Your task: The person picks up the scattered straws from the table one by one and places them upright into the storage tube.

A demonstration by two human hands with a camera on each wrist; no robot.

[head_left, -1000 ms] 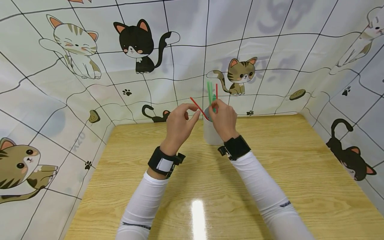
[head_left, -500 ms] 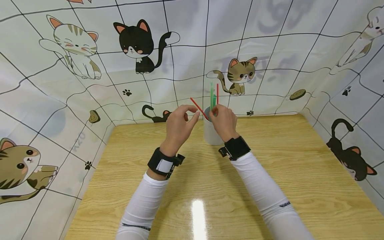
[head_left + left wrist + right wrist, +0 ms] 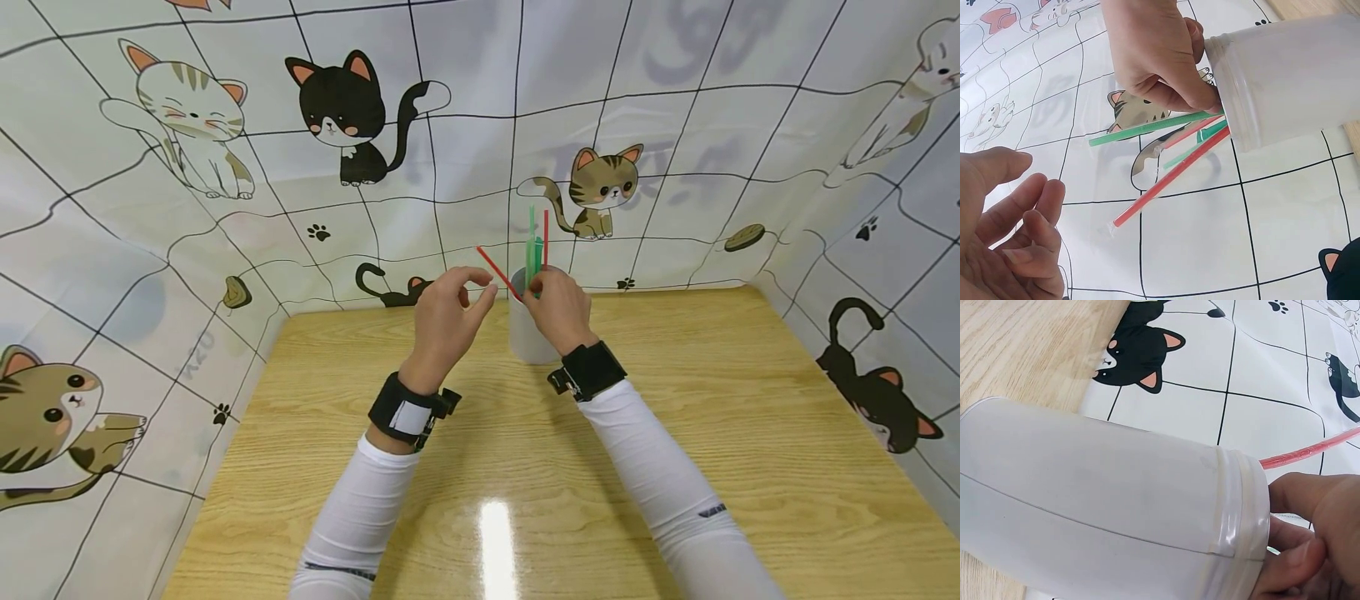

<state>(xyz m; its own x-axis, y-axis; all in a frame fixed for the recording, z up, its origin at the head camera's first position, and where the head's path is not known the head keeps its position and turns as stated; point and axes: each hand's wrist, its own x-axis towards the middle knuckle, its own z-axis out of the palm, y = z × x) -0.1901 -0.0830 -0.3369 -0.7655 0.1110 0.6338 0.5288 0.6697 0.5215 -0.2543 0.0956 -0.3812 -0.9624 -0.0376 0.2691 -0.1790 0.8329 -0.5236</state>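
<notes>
Cat-print sheeting (image 3: 225,208) with a black grid lines the back and side walls around a light wooden table (image 3: 750,433). Toward the rear of the table, near the back wall, stands a white translucent plastic cup (image 3: 525,337), upright.

The cup contains several straws. One red straw (image 3: 498,272) leans out over the rim to the left. One green straw (image 3: 532,242) and a second red straw (image 3: 545,237) stand close to vertical above the rim. The left wrist view shows the straws fanning out of the cup mouth, two of them green and at least two red.

The right hand (image 3: 558,312) sits at the cup mouth, on the near right side of the rim. Its fingertips (image 3: 1200,100) are curled together at the rim and pinch the upright straws at the point where they leave the cup. The right wrist view shows the same fingers pressed against the rim band of the cup.

The left hand (image 3: 446,321) is raised just to the left of the cup. Its thumb and fingers are loosely curved and spread apart, with nothing between them. The leaning red straw ends just beside the left fingertips; contact cannot be confirmed.

Both forearms carry white sleeves (image 3: 360,517) and black wrist straps (image 3: 408,408).
</notes>
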